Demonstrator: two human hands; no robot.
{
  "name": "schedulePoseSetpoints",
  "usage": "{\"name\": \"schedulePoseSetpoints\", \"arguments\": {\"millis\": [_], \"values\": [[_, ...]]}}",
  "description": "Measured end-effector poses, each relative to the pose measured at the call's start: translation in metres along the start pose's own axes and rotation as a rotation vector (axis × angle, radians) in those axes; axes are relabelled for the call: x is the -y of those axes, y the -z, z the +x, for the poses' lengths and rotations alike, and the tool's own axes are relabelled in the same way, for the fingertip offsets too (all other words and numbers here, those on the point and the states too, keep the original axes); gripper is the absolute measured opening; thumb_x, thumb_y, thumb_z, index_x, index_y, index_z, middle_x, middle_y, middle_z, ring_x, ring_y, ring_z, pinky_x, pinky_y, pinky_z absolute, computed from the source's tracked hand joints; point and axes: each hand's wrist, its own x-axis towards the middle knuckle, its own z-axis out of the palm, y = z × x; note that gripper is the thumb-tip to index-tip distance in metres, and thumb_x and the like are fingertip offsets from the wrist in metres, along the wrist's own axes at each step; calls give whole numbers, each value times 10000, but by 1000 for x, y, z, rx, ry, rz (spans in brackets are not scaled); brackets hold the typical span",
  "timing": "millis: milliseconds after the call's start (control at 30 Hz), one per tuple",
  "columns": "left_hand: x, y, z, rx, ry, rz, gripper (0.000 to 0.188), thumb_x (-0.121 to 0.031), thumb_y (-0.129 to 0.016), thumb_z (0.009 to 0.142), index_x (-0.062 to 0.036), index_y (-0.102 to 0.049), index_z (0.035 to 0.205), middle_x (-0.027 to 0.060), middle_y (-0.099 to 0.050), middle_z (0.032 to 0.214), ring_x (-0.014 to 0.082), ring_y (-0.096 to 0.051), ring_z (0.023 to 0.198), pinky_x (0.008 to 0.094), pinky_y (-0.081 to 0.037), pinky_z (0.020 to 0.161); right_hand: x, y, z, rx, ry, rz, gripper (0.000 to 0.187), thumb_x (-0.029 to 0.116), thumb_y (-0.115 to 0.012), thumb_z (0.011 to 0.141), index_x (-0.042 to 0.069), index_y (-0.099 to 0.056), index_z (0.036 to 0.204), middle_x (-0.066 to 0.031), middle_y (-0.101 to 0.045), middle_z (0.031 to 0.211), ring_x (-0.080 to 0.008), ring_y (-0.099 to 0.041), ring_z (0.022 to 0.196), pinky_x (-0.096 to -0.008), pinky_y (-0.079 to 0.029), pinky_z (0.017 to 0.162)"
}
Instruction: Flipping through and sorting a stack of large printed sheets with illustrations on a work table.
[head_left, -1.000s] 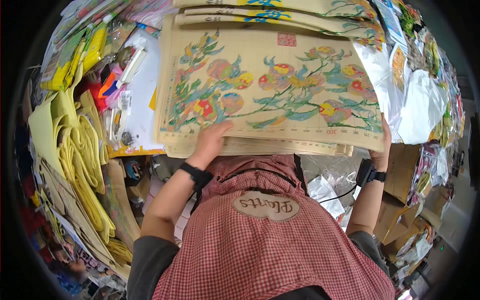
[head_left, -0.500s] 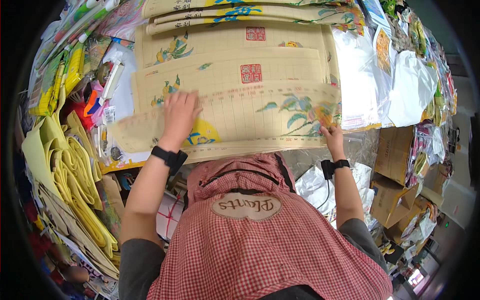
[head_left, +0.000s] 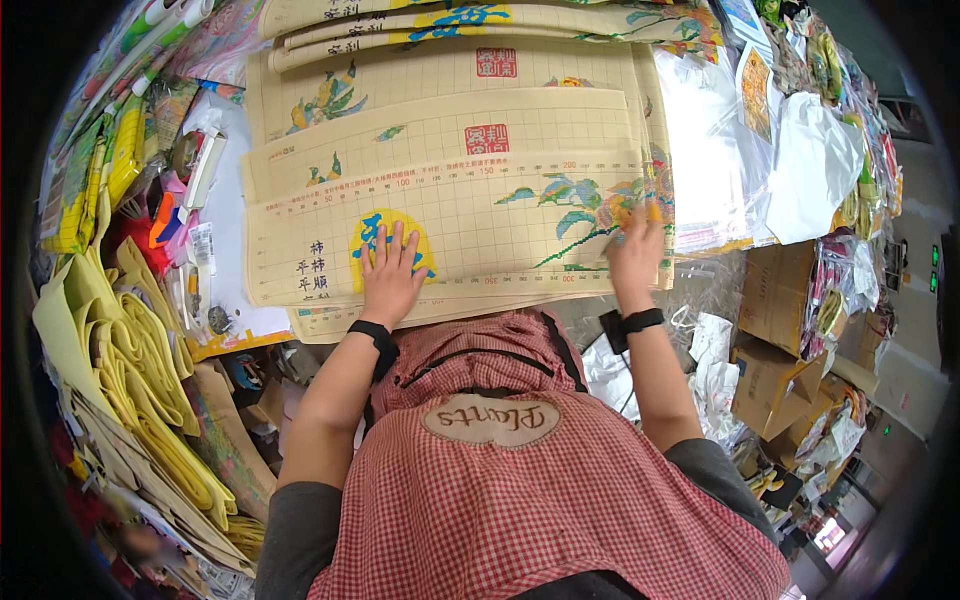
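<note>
A beige printed cross-stitch cloth (head_left: 470,230) with a fine grid, a yellow disc with blue lettering and a flower spray lies across the table's near edge. My left hand (head_left: 392,275) rests flat on its yellow disc, fingers spread, holding nothing. Over the flowers near the cloth's right end is my right hand (head_left: 635,262), its fingers smeared by motion, so their grip cannot be made out. Beneath and behind lie more beige cloths (head_left: 440,115) with red seal prints, overlapping in layers. Farther back sits a folded cloth stack (head_left: 560,35).
White paper covers the table (head_left: 710,170) at right, with a crumpled white bag (head_left: 820,170) on it. Small packets and a white box (head_left: 203,168) lie at left. Folded yellow cloth (head_left: 130,350) hangs at far left; cardboard boxes (head_left: 775,295) stand lower right.
The front cloth has come down flat from a raised, blurred position. My left hand has moved down onto its yellow disc; my right hand has gone from its right edge onto the flowers.
</note>
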Motion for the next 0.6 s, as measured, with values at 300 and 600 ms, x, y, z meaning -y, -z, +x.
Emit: {"name": "schedulePoseSetpoints", "arguments": {"millis": [300, 600], "values": [[117, -24, -60, -72, 683, 57, 638, -339, -446, 869, 22, -232, 1350, 186, -164, 1435, 289, -106, 1340, 422, -71, 1067, 27, -29, -30, 344, 178, -14, 563, 386, -485, 854, 167, -326, 1348, -166, -328, 1346, -358, -192, 1304, -528, -164, 1021], [86, 25, -43, -126, 1058, -2316, 282, -170, -585, 850, -22, -528, 1083, 82, -569, 1089, 221, -553, 984, 322, -451, 865, 67, 27, -63, 1348, -894, 1472, 392, 299, -487, 901, 23, -454, 1177, -102, -598, 960, -219, -613, 817, -334, -510, 726]]}}
